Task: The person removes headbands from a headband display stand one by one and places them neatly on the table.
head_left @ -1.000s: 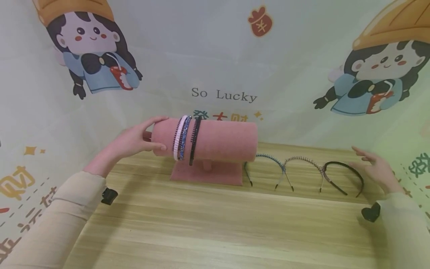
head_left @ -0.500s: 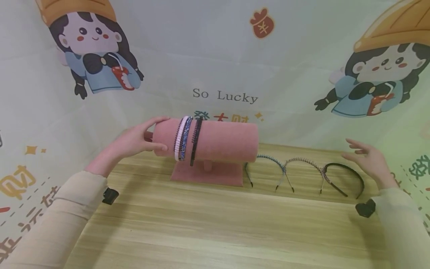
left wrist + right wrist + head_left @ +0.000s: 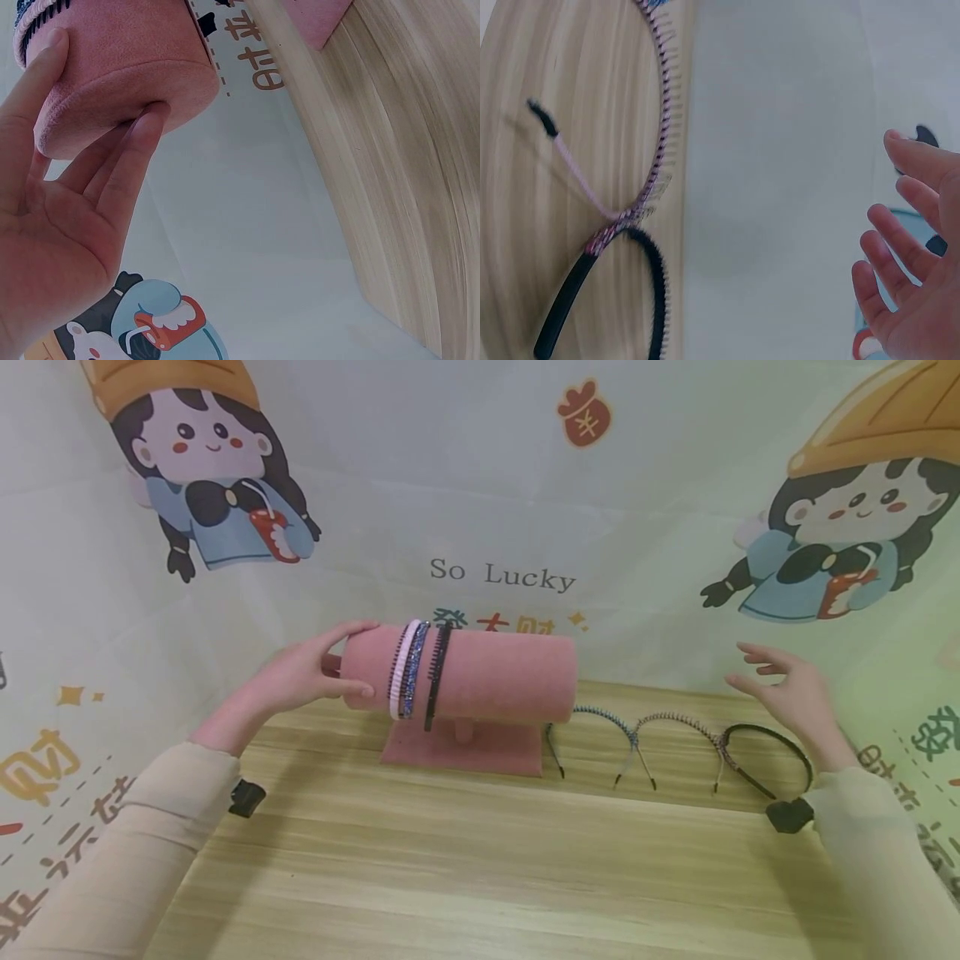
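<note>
A pink padded roll stand (image 3: 510,672) stands at the back of the table, its cylinder level above a flat base. My left hand (image 3: 300,672) grips the cylinder's left end; in the left wrist view the thumb lies along its side and other fingers press the end face. Toward that end sit a white headband (image 3: 402,670), a glittery blue headband (image 3: 412,672) and a black toothed headband (image 3: 437,677). My right hand (image 3: 791,689) hangs in the air with fingers spread, holding nothing, above and behind a black headband (image 3: 795,739) on the table.
Left of the black headband on the wooden table (image 3: 450,860) lie a pinkish headband (image 3: 675,717) and a blue headband (image 3: 600,710), in a row with touching ends. A printed cloth (image 3: 495,493) hangs close behind and at the sides.
My right hand has moved left and upward, from beside the black headband to above it. The left hand stays on the stand's end, and the headbands have not moved.
</note>
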Tool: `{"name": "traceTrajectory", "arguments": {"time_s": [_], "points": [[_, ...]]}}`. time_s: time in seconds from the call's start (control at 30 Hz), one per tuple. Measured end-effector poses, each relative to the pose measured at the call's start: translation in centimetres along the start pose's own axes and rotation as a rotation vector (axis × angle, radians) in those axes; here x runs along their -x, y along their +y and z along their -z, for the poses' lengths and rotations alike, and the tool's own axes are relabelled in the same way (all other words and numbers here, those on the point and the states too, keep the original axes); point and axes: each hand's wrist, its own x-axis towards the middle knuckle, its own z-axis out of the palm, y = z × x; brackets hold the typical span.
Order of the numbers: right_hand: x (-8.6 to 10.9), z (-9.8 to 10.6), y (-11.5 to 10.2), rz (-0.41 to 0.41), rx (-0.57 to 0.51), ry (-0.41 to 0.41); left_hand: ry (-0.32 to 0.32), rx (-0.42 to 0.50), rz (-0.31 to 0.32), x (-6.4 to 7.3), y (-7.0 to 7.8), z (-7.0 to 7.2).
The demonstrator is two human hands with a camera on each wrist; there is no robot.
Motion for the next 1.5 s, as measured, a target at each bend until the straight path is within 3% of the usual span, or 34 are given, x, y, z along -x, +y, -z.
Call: {"name": "traceTrajectory", "arguments": {"time_s": [0.2,0.73,1.0,1.5], "points": [[-0.3,-0.8,-2.7,0.083,0.029,0.041,0.003,-0.003,0.001,-0.1,0.0,0.0],[-0.4,-3.3,-12.8,0.237,-0.126,0.058,0.030,0.000,0.001,-0.2,0.0,-0.2],[-0.7,-5.0,-17.6,0.313,-0.211,0.017,0.058,0.037,0.030,-0.2,-0.1,-0.3],[-1.1,-9.2,-23.6,0.410,-0.296,-0.059,0.041,0.108,-0.012,-0.2,-0.6,-0.2]]}}
